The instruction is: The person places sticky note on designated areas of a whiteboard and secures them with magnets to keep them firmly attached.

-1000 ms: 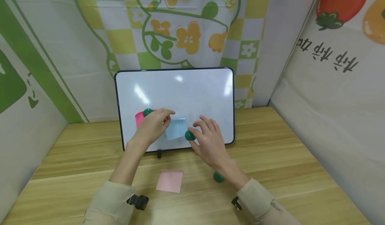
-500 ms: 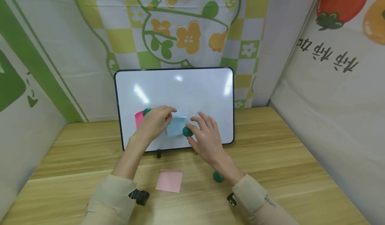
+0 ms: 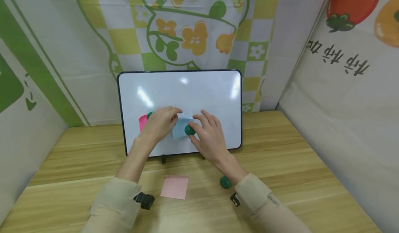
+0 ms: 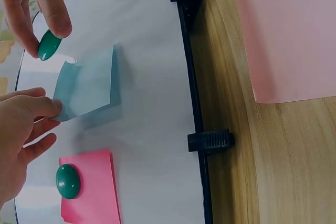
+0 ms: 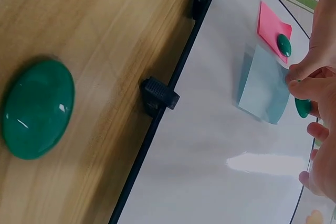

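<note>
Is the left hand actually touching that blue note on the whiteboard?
Touching. The left wrist view shows the left hand pinching the blue note's corner between thumb and finger against the whiteboard.

Pale pink note (image 3: 175, 187) and spare green magnet (image 3: 225, 182) on wooden table (image 3: 280, 163).

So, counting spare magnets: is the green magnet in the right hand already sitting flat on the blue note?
No, the right hand pinches the magnet just off the blue note.

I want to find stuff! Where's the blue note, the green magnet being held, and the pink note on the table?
blue note (image 4: 89, 85), left wrist view, its middle.
green magnet (image 4: 49, 45), left wrist view, its face.
pink note (image 3: 174, 187), head view, its middle.
</note>
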Available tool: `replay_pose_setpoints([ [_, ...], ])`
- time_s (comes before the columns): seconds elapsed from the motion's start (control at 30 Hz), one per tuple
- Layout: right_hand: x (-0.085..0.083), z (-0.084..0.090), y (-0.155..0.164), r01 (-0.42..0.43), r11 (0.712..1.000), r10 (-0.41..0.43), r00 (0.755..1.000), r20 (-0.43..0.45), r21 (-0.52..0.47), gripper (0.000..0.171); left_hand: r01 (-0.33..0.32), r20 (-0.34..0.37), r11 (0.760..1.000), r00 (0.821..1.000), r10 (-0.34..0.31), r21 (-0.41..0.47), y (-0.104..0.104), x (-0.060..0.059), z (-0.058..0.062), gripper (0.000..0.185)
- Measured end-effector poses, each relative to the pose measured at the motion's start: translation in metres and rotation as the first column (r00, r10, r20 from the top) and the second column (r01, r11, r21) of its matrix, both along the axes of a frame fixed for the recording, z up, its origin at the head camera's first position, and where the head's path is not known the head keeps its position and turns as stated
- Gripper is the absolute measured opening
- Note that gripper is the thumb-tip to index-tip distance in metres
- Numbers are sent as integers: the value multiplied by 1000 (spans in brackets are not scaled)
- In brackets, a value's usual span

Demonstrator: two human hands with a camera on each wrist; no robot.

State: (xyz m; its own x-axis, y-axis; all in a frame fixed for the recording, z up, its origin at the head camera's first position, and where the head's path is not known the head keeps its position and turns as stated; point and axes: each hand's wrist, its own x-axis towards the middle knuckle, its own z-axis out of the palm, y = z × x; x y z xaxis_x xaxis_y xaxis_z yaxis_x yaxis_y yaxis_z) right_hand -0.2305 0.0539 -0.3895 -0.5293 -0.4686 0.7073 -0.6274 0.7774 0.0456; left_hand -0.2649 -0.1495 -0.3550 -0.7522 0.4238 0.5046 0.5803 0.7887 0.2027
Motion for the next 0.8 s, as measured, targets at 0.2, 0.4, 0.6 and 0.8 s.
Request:
replay_pose_setpoints([
  [0.2,-7,2,-1,5,1000,-5,1000,-25,6,38,21,-41,1000,999,-21,-5,2,-6,0,23],
  [0.4,-14,3,-5,27,999,-26,999,-18,26,38,-17,-50,1000,999,15,-26,2,-8,-1,23],
  [0.6,-22,3,-7,59,998,-59,998,-11,38,40,-25,-28,999,999,24,-38,5,-9,1,25],
  [0.8,-27,5,-10,59,997,-58,998,-23,43,39,-35,-35,998,999,33,-47,5,-9,3,25],
])
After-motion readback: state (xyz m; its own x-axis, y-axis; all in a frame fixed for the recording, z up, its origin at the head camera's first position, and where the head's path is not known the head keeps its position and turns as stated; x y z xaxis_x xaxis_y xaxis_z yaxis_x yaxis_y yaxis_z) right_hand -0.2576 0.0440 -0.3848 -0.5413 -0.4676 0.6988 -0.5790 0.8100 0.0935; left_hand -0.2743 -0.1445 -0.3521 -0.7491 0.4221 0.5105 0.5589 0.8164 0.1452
